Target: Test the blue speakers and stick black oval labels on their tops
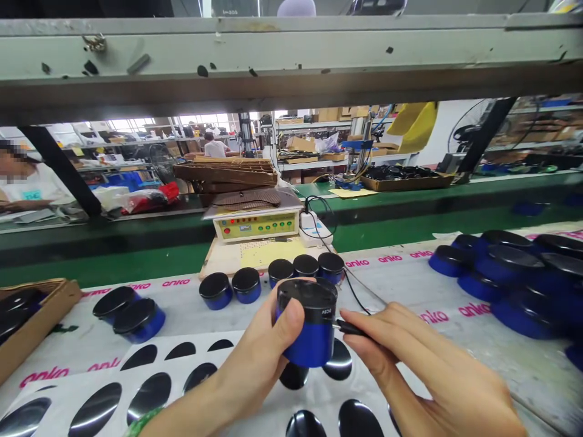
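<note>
My left hand (pixel 259 346) is closed round a short blue cylinder with a glossy black top (pixel 307 321), lifted above the bench and marked "DC5V" on its dark band. In my right hand (pixel 423 364), thumb and fingers pinch a black cable plug (pixel 350 328). Its metal tip meets the side of the cylinder just under the marking; how deep it sits I cannot tell. Below both hands lie white sheets bearing black glossy round stickers (pixel 150 397). Several matching cylinders (pixel 246 284) stand in a row behind.
At the back, a tester box (pixel 257 226) with lit buttons stands beside a white power adapter (pixel 315 229) and black cables. More blue cylinders crowd the right (pixel 510 267); two rest at left (pixel 139 320), near a cardboard box (pixel 40 321). A shelf beam (pixel 291 54) crosses overhead.
</note>
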### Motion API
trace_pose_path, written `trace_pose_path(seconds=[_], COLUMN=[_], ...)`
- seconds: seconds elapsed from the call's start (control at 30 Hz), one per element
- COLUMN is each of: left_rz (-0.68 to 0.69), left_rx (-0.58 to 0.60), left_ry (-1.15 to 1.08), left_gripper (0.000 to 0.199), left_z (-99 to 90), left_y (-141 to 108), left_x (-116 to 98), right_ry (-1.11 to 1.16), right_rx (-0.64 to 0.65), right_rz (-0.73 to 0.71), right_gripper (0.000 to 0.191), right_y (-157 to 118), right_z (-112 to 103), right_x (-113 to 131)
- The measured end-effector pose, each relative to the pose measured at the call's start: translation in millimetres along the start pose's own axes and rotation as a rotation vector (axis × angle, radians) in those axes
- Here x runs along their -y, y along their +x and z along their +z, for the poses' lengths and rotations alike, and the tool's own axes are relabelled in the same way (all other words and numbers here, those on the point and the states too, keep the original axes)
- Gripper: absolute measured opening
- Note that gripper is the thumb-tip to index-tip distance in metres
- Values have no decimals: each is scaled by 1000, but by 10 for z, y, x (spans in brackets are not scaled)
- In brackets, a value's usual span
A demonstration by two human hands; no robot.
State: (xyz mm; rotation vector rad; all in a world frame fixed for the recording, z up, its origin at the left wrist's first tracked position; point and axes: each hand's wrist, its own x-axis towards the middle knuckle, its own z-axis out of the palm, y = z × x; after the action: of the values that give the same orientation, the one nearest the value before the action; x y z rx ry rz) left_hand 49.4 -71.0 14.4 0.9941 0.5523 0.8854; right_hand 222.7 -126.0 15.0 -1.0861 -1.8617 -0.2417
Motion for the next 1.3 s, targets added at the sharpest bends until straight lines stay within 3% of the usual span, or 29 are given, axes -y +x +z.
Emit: trace_pose_path(seconds=[0.07, 0.17, 0.23, 0.3, 0.4, 0.57, 0.67, 0.77, 0.9, 1.07, 1.3], left_rz=[30, 49, 43, 27, 8, 14, 31, 22, 34, 98, 215], left_rx=[11, 12, 43, 78, 73, 14, -43, -90, -113, -61, -99], left_ry=[76, 155, 180, 199, 229, 121, 62, 50, 115, 308, 574], left_gripper=[66, 71, 72, 72, 71, 68, 68, 68, 69, 70, 62], left_z=[5, 25, 36, 38, 26, 15, 28, 35, 35, 45, 47], left_y=[-8, -25, -43, -64, -81, -48, -23, -14, -26, -86, -133], left_x=[-6, -20, -26, -23, 5, 31, -4, -34, -51, -112, -94], right_ry=[11, 121, 292, 576, 939, 948, 766, 532, 284, 176, 43], right_rx=[-26, -83, -74, 52, 300, 381, 378, 279, 168, 76, 158], right_rz=[43, 171, 314, 498, 716, 809, 705, 438, 138, 37, -21], right_gripper=[24, 9, 20, 36, 45, 42, 30, 15, 18, 13, 15], right_y=[3, 60, 124, 181, 199, 36, -42, -19, 82, 131, 102], right_z=[-6, 5, 22, 44, 92, 181, 123, -4, -70, -20, -83], right_x=[16, 7, -22, -55, -79, -36, -13, -8, -2, -23, -77])
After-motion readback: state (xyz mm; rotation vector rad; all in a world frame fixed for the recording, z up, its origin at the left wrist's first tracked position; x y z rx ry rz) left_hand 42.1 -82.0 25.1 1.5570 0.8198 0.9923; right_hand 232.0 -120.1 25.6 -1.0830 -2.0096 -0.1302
